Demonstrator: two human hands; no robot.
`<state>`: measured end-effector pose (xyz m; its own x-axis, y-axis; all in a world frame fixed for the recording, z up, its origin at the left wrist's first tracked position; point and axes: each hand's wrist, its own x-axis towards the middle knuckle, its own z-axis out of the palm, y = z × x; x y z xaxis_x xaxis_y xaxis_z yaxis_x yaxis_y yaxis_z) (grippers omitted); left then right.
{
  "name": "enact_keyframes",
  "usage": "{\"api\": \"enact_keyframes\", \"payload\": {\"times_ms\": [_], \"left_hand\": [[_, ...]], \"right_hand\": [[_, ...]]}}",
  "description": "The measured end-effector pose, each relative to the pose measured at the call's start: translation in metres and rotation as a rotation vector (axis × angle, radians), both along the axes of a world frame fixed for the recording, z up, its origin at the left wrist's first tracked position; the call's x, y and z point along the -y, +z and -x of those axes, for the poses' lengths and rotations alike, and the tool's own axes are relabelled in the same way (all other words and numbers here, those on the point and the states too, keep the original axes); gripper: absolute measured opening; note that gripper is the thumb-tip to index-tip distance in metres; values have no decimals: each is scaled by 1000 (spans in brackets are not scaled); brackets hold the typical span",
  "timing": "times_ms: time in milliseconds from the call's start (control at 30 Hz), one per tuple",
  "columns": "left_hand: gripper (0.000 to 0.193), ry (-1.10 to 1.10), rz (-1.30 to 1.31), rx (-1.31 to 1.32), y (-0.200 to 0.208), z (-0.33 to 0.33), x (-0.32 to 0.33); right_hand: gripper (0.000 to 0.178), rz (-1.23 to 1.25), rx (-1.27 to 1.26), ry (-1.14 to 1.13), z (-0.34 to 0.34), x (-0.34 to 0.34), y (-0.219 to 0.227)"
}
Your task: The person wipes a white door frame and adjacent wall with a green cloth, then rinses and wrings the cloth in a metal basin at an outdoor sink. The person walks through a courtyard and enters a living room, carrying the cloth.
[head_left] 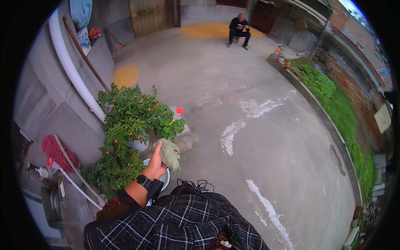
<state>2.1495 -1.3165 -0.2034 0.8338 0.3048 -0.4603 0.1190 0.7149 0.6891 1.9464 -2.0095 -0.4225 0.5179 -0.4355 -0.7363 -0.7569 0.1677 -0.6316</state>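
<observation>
My left hand (155, 167) reaches forward from the lower left, with a dark band and a black device on its wrist. Its fingers are closed on a pale green cloth (170, 155), which hangs bunched beyond the thumb. Partly hidden below the hand and forearm is a white basin (166, 180). Right beside the hand grow leafy potted plants (125, 121) with small orange-red fruits, and a red flower (179, 110) stands out near the cloth. My right hand is not in view.
At left, a sink (52, 200) stands near a dark red mop head (59, 152) and leaning poles. A white pipe (71, 62) runs along the wall. Far off, a person (239, 31) sits by spread yellow grain (200, 30). A curb (316, 104) borders greenery at right.
</observation>
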Motion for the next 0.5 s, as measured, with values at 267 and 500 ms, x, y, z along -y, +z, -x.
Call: {"api": "enact_keyframes", "payload": {"times_ms": [267,500], "left_hand": [[54,167,101,-29,-42,-142,-35],[55,297,177,-33,-42,-245,-78]], "right_hand": [[36,43,187,233,-268,3,8],[35,111,-97,519,-363,41,-34]]}}
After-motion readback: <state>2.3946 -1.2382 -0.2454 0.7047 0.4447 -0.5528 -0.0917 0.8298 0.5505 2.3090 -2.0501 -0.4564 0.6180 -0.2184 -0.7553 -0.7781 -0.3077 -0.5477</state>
